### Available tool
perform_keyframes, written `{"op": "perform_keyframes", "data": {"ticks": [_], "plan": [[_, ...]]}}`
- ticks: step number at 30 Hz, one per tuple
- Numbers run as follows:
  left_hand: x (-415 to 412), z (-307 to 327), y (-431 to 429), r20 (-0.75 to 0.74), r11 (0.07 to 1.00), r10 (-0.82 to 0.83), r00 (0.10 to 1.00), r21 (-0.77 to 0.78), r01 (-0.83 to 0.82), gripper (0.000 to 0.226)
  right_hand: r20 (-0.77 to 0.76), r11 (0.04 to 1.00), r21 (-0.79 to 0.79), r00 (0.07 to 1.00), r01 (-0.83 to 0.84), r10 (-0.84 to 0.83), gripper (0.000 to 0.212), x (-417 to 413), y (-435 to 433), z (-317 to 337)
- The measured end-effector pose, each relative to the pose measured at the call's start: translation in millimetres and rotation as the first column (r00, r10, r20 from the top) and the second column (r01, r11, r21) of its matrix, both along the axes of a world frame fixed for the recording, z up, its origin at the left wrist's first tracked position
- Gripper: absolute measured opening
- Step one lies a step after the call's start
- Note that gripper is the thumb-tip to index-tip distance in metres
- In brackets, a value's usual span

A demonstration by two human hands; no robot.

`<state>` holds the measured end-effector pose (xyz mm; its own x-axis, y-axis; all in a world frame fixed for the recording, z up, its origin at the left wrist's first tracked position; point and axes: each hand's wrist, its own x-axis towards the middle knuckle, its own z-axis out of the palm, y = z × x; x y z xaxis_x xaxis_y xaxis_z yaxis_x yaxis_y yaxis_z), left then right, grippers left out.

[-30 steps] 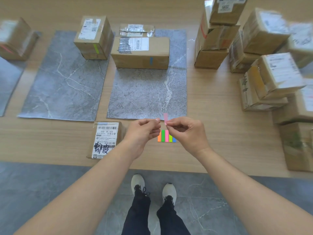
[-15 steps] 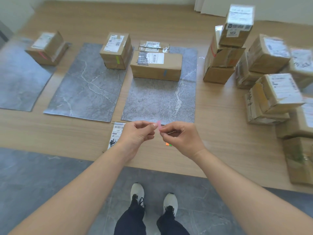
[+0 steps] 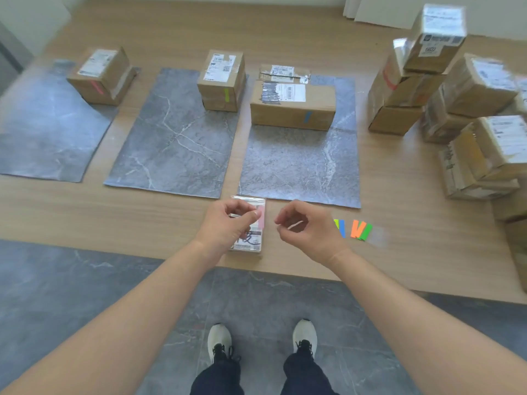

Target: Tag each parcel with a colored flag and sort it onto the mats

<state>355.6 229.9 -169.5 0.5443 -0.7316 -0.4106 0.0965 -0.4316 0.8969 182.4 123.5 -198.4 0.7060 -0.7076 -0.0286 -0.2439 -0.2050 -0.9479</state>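
Left hand (image 3: 228,228) is pinching a pink flag (image 3: 261,220) over the small parcel (image 3: 250,241), right hand (image 3: 310,233) loosely curled beside it, can't tell if it's holding anything.

Your bare forearms reach forward from the lower corners and converge toward the middle. Your left hand (image 3: 228,225) is held back-up, its thumb and forefinger pinching the pink flag (image 3: 261,218). Your right hand (image 3: 309,230) hovers just beside it, not touching it. Its fingers curl in toward the thumb with nothing seen between them.
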Motion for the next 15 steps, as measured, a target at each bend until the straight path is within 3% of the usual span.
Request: {"op": "perform_keyframes", "data": {"ticks": [10, 15], "plan": [[30, -29, 74, 0.001, 0.973, -0.214, 0.977, 0.087, 0.213, 0.017, -0.122, 0.972, -0.229, 0.99, 0.046, -0.076, 0.025, 27, 70, -39], [18, -48, 86, 0.059, 0.972, -0.206, 0.977, 0.125, 0.197, 0.013, -0.133, 0.951, -0.305, 0.987, 0.049, -0.094, 0.026, 28, 84, -53]]}}
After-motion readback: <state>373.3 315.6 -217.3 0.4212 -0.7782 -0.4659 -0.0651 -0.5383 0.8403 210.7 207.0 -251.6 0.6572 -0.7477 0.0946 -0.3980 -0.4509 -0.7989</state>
